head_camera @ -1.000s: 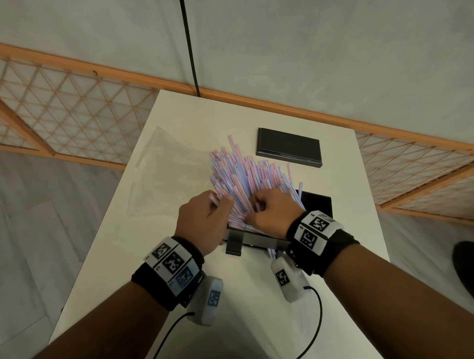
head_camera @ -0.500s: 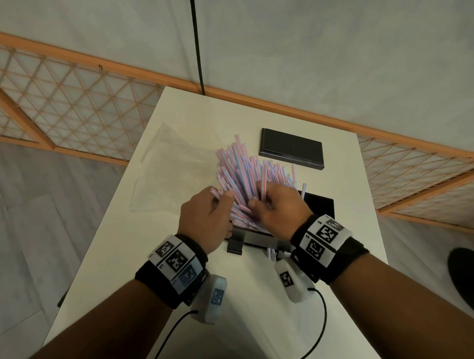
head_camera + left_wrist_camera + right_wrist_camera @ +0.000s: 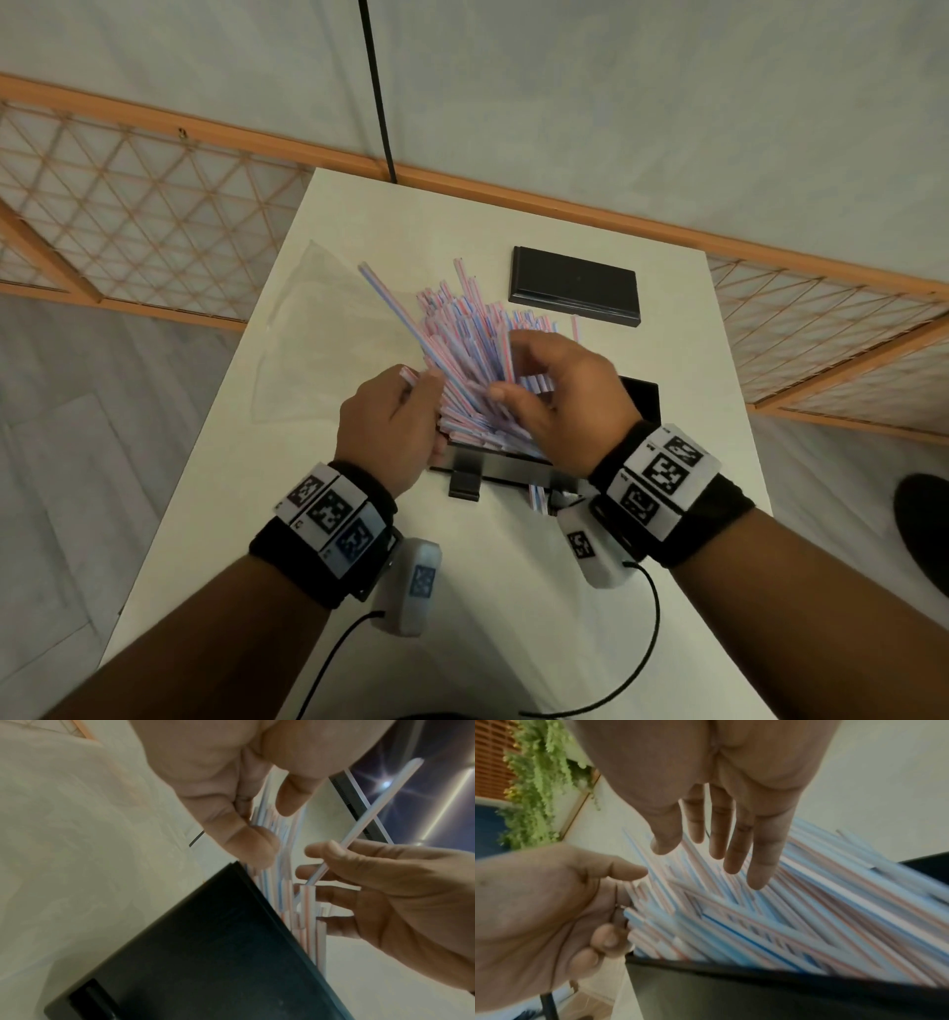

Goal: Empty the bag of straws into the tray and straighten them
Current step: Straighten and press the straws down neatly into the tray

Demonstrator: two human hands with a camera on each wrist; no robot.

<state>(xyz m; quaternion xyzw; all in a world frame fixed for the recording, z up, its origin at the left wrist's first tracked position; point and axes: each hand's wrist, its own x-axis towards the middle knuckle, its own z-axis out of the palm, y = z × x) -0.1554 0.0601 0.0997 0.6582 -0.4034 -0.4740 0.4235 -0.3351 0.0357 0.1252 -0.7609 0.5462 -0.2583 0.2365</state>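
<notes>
A heap of pink-and-blue striped straws lies fanned in the black tray, their far ends overhanging its back rim. My left hand grips the near ends of some straws at the tray's left front corner, thumb and fingers pinching them. One long straw sticks out to the far left. My right hand hovers over the heap with fingers straight and spread; a loose straw lies across them. The empty clear bag lies flat on the table to the left.
A flat black lid lies behind the tray. The white table is narrow, with floor dropping off on both sides. A wall and an orange lattice rail stand behind. Wrist-camera cables trail over the near table.
My right hand has let go of the straws and lifted with fingers spread. The left hand rose slightly with its bunch, and one straw now juts out to the far left.
</notes>
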